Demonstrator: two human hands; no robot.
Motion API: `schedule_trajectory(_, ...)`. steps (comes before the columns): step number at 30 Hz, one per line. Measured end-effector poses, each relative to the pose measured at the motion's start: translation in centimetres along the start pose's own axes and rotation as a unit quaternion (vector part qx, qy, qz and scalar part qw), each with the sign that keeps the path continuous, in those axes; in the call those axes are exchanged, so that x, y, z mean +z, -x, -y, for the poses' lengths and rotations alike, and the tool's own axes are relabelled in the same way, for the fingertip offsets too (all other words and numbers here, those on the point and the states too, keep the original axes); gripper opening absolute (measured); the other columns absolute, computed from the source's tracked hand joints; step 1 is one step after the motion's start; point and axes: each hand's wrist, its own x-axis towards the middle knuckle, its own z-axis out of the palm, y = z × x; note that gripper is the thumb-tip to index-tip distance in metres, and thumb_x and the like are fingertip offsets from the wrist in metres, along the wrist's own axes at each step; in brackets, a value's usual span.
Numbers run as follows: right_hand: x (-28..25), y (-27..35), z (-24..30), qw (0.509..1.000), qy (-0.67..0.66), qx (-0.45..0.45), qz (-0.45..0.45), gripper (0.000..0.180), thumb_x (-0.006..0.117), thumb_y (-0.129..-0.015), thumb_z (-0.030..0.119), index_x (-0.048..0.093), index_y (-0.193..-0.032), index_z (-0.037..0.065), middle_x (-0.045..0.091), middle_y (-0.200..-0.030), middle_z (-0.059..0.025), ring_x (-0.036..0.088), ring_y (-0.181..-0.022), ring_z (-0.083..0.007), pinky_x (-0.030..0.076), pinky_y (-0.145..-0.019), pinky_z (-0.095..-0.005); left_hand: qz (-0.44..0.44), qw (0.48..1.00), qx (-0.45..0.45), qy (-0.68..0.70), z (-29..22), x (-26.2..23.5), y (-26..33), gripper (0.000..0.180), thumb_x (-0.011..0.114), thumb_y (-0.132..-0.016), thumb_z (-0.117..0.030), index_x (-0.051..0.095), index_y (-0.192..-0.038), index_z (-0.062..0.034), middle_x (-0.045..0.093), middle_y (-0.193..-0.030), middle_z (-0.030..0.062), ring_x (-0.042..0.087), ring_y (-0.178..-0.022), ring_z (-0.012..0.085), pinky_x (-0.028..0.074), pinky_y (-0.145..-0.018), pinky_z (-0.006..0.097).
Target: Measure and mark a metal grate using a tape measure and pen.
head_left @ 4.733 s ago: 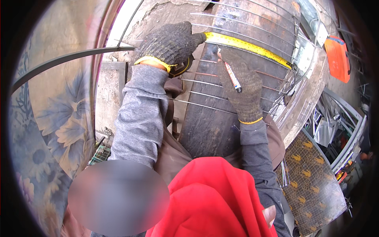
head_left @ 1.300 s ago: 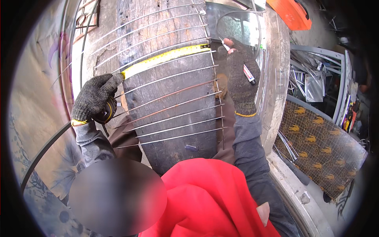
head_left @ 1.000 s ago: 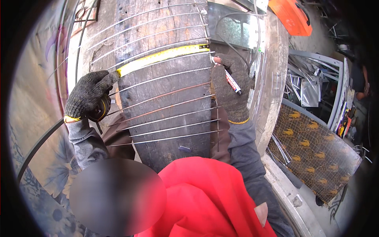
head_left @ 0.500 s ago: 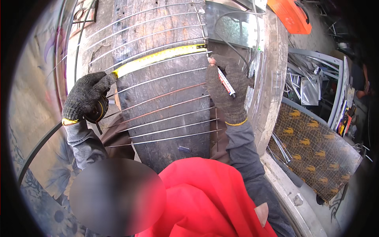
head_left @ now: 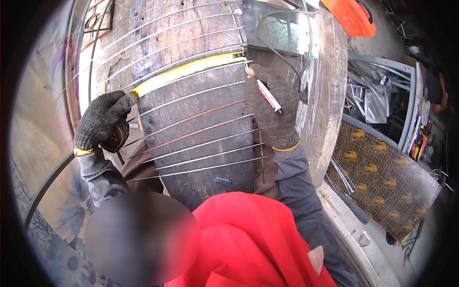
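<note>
My left hand (head_left: 103, 119), in a dark knit glove with yellow trim, is closed around a black-and-yellow tape measure (head_left: 116, 137). Its yellow blade (head_left: 186, 71) runs out from my fingers across the bars to a hooked end near my right hand (head_left: 275, 105). That hand wears a similar glove, one bare fingertip poking through. A white marker pen (head_left: 269, 96) with a black end lies across it, held in the grip. My right fingertips touch the frame near a bar's end. Thin metal rods (head_left: 205, 118), set in rows, lie over a dark wooden plank (head_left: 201, 179).
A small blue piece (head_left: 223, 181) lies on the plank near me. At the right stand a grey metal frame with scrap pieces (head_left: 375, 103) and a patterned brown board (head_left: 377, 179). An orange object (head_left: 351, 16) is at the upper right. A cable (head_left: 282, 50) loops beyond my right hand.
The far rods, tape blade and right hand appear slightly further left, along with the background. Both hands keep the same grip.
</note>
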Motion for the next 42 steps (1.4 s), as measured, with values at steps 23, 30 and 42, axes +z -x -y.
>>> schedule_trajectory(23, 0.2, 0.6, -1.4, 0.999, -0.036, -0.010, -0.025, 0.016, 0.072, -0.091, 0.013, 0.072, -0.103, 0.004, 0.073, -0.096, -0.0151, 0.072, -0.086, -0.0322, 0.059, -0.078, -0.0391, -0.016, 0.999, -0.041, 0.023, -0.6, 0.4, 0.2, 0.049, 0.065, -0.098, -0.045, 0.064, -0.086, 0.0026, 0.059, -0.070, 0.0102, 0.055, -0.066, 0.0181, 0.046, -0.065, 0.037)
schedule_trajectory(30, 0.0, 0.8, -1.3, 0.998, -0.059, 0.005, -0.021, 0.017, 0.075, -0.089, 0.012, 0.072, -0.104, 0.004, 0.073, -0.096, -0.0141, 0.073, -0.087, -0.0319, 0.060, -0.079, -0.0387, -0.013, 0.997, -0.061, 0.044, -0.8, 0.5, 0.4, 0.047, 0.065, -0.099, -0.044, 0.064, -0.085, 0.0006, 0.058, -0.070, 0.0058, 0.054, -0.066, 0.0143, 0.046, -0.064, 0.035)
schedule_trajectory(42, -0.7, 0.1, -0.2, 0.999, -0.039, 0.028, 0.001, 0.018, 0.072, -0.091, 0.012, 0.071, -0.107, 0.005, 0.072, -0.099, -0.0147, 0.072, -0.090, -0.0326, 0.059, -0.079, -0.0383, -0.006, 0.998, -0.049, 0.048, -0.3, 0.4, 0.3, 0.046, 0.066, -0.099, -0.047, 0.062, -0.084, -0.0029, 0.056, -0.071, 0.0007, 0.051, -0.066, 0.0112, 0.043, -0.062, 0.031)
